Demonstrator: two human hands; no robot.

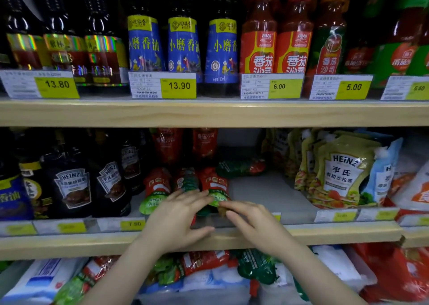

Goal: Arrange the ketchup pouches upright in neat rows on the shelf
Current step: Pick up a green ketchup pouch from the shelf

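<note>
Three pouches (185, 184) are stood in the near row – one (241, 166) lies flat behind; hands (176, 216) (253, 221) are spread, fingertips touching them.

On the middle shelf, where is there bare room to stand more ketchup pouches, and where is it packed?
Free: the grey shelf floor between the front red-and-green ketchup pouches and the yellow-green Heinz salad dressing pouches, in front of one ketchup pouch lying flat. Crowded: the dark Heinz sauce bottles on the left, and where the left hand and right hand meet.
</note>
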